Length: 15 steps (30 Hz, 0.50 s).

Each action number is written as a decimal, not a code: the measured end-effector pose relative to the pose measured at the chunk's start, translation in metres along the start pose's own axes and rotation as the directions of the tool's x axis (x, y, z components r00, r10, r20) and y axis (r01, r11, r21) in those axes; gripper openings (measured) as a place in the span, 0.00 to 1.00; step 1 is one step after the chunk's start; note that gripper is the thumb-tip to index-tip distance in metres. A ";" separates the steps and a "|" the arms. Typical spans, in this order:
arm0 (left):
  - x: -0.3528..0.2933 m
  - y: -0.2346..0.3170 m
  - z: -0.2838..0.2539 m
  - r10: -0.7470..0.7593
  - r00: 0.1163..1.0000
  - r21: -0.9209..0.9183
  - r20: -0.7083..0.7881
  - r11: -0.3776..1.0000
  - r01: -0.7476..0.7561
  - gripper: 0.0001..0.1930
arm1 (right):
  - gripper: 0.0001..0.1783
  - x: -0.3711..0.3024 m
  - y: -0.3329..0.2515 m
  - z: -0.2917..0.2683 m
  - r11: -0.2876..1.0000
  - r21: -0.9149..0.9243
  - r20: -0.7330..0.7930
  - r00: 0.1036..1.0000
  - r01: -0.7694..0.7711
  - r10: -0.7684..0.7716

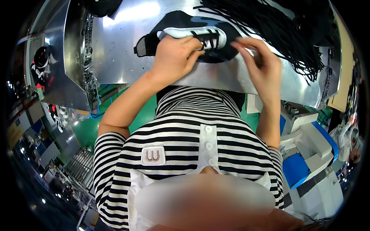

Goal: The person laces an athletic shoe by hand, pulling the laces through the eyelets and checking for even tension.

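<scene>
A black and white shoe upper (214, 38) lies on its side on the metal table, with black lace crossing its eyelets. My left hand (175, 54) grips the upper, thumb and fingers pinched along the lacing edge and covering its middle part. A grey and black heel or collar part (146, 45) sticks out to the left of that hand. Beneath the upper is a dark flat pad (231, 29). To the right of the toe, my right hand (262, 59) is raised with thumb and forefinger together. Its fingertips are blurred, so whatever they pinch does not show.
A thick bundle of black laces (277, 34) spreads over the right of the metal table (119, 50). Dark pieces (102, 7) sit at the far left. Raised metal sides bound the table. A white and blue machine (308, 154) stands at the right over a green floor.
</scene>
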<state>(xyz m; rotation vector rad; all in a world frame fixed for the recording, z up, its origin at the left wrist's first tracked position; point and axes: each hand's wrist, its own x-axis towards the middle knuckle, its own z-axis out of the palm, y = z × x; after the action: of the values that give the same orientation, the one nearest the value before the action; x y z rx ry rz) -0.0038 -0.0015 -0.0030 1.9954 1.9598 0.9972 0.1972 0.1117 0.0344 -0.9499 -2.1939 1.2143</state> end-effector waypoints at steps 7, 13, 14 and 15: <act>-0.002 0.006 -0.001 0.066 0.994 0.127 -0.092 0.990 -0.054 0.07 | 0.10 0.031 -0.003 0.044 0.822 -0.461 0.248 0.938 0.335 -0.244; -0.004 0.006 0.004 0.110 0.989 0.135 -0.102 0.986 -0.096 0.07 | 0.09 0.045 0.004 0.040 0.986 -0.126 0.275 0.959 0.107 -0.069; -0.002 0.006 0.003 0.106 0.991 0.133 -0.082 0.987 -0.094 0.07 | 0.09 0.045 0.005 0.039 0.993 -0.087 0.279 0.959 0.075 -0.048; -0.001 0.005 0.001 0.100 0.993 0.133 -0.061 0.987 -0.092 0.07 | 0.10 0.046 0.007 0.039 0.998 -0.045 0.286 0.958 0.044 -0.029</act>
<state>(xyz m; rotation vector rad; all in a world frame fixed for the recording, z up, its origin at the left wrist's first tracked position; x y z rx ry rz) 0.0015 -0.0030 -0.0012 2.1715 2.0293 0.9944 0.1430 0.1272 0.0116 -0.7897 -2.4638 1.3548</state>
